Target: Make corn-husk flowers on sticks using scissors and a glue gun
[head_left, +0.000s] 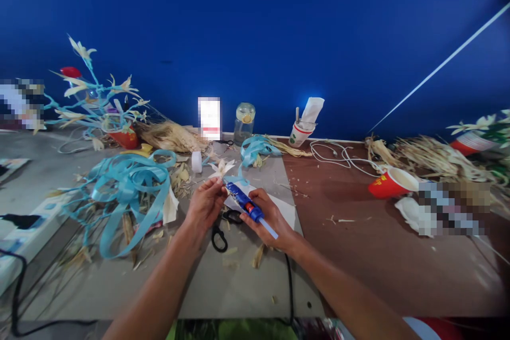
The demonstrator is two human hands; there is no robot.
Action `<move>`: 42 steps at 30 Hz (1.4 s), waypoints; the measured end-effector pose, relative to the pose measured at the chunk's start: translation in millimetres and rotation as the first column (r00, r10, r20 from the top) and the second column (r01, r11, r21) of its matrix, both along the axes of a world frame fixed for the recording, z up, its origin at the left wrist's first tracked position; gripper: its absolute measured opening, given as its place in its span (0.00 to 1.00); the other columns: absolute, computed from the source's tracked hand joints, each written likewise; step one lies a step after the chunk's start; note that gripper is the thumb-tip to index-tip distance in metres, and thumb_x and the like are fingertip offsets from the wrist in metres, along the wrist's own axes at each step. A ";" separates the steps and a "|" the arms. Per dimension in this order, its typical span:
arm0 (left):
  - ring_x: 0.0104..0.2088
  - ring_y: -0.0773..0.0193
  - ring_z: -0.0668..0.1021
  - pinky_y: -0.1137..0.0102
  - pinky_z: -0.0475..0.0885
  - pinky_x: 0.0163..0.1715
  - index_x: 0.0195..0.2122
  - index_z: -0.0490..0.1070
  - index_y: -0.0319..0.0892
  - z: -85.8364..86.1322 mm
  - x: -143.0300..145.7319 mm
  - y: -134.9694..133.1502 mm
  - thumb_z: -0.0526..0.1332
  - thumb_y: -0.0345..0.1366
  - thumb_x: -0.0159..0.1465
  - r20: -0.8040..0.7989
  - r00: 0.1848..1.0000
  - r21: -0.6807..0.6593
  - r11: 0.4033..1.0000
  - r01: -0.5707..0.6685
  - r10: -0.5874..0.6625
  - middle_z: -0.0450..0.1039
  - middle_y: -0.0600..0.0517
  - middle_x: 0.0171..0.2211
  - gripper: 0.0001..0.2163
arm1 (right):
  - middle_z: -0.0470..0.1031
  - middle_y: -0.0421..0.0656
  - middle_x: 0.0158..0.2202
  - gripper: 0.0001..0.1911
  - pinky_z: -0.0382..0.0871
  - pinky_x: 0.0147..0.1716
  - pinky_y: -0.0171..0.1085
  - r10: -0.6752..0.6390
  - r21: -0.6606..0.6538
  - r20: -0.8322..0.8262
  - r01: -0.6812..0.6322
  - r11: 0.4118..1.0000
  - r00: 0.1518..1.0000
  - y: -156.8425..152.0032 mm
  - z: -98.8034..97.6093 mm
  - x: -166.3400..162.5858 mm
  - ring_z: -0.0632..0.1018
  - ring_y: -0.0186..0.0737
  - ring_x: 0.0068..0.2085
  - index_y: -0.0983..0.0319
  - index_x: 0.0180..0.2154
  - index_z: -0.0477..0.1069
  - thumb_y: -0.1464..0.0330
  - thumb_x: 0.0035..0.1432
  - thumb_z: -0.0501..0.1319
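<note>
My right hand (268, 219) grips a blue glue gun (244, 201) with a clear glue stick poking out of its back end; its nozzle points up-left. My left hand (206, 201) pinches the base of a small cream husk flower (221, 168) on a light blue ribbon stem, right at the gun's tip. Both hands hover over a white paper sheet (287, 210) on the grey table. Black-handled scissors (220, 232) lie just below the hands.
A heap of light blue ribbon (124, 190) lies left, with a ribbon-and-husk flower arrangement in a red cup (123, 137) behind. A tape roll (196, 161), glass jar (244, 122), paper cup (299, 134), white cable (338, 155), tipped red cup (389, 183) and dried husks (434, 158) sit around.
</note>
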State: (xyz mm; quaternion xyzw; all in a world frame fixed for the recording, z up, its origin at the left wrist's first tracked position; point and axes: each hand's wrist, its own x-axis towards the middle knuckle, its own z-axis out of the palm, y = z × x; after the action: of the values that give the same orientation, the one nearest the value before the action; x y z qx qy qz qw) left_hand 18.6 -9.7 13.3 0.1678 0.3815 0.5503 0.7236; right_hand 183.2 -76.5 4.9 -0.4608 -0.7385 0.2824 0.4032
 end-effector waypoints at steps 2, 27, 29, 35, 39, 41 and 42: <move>0.18 0.75 0.70 0.80 0.70 0.22 0.23 0.71 0.34 0.4 0.1 -0.2 0.66 0.22 0.51 0.000 1.000 -0.007 1.000 -0.004 0.004 0.69 0.54 0.20 0.05 | 0.63 0.44 0.38 0.06 0.66 0.39 0.36 -0.004 0.011 -0.006 0.004 1.000 1.000 0.9 -0.2 0.0 0.69 0.37 0.37 0.61 0.33 0.63 0.66 0.56 0.59; 0.20 0.74 0.71 0.78 0.72 0.25 0.24 0.71 0.34 -5.4 -0.6 1.6 0.68 0.23 0.48 0.040 0.999 0.024 1.000 0.001 -0.002 0.69 0.53 0.21 0.06 | 0.62 0.43 0.38 0.06 0.66 0.39 0.35 -0.009 0.008 -0.027 0.009 1.000 1.000 2.5 -1.6 2.7 0.70 0.36 0.37 0.61 0.31 0.63 0.67 0.56 0.59; 0.20 0.74 0.71 0.79 0.71 0.25 0.24 0.71 0.34 -4.7 -0.6 1.4 0.67 0.23 0.48 0.036 0.999 0.020 1.000 -0.008 0.007 0.69 0.53 0.21 0.06 | 0.62 0.43 0.38 0.06 0.66 0.40 0.35 0.002 0.008 -0.020 -0.002 1.000 1.000 2.3 -2.9 3.1 0.70 0.36 0.38 0.61 0.32 0.63 0.67 0.56 0.59; 0.20 0.74 0.70 0.78 0.71 0.25 0.24 0.71 0.34 -0.8 -0.9 0.4 0.67 0.24 0.49 0.003 1.000 0.009 1.000 -0.003 0.003 0.68 0.53 0.21 0.05 | 0.62 0.43 0.38 0.05 0.66 0.39 0.35 0.003 -0.006 -0.031 -0.003 1.000 1.000 1.1 -1.8 3.6 0.70 0.36 0.37 0.61 0.32 0.62 0.67 0.56 0.59; 0.20 0.74 0.70 0.77 0.71 0.25 0.24 0.71 0.34 2.3 0.1 -0.6 0.67 0.23 0.49 0.005 1.000 0.015 1.000 -0.008 0.008 0.68 0.54 0.21 0.05 | 0.62 0.43 0.37 0.05 0.67 0.39 0.36 0.004 -0.004 -0.053 -0.005 1.000 0.999 1.7 0.5 3.2 0.70 0.36 0.37 0.61 0.31 0.62 0.67 0.56 0.58; 0.19 0.74 0.70 0.78 0.71 0.24 0.24 0.71 0.34 3.7 0.6 -0.9 0.67 0.23 0.49 -0.001 1.000 -0.009 1.000 -0.017 0.017 0.68 0.54 0.20 0.05 | 0.62 0.43 0.37 0.05 0.67 0.39 0.36 0.017 -0.008 -0.044 -0.017 1.000 0.999 1.8 0.8 3.3 0.70 0.36 0.37 0.61 0.31 0.63 0.67 0.56 0.58; 0.19 0.75 0.70 0.78 0.70 0.24 0.24 0.71 0.34 4.3 0.7 -1.0 0.67 0.23 0.49 -0.005 1.000 -0.019 1.000 -0.020 0.020 0.68 0.54 0.20 0.05 | 0.62 0.43 0.37 0.05 0.67 0.40 0.36 0.018 -0.008 -0.040 -0.018 1.000 0.999 1.7 0.9 3.5 0.70 0.37 0.38 0.61 0.31 0.63 0.67 0.55 0.59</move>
State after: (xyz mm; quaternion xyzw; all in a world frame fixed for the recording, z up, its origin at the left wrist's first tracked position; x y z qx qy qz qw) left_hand 19.3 -10.7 17.6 0.1584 0.3902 0.5533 0.7187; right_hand 186.6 -74.8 5.8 -0.4500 -0.7332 0.2984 0.4133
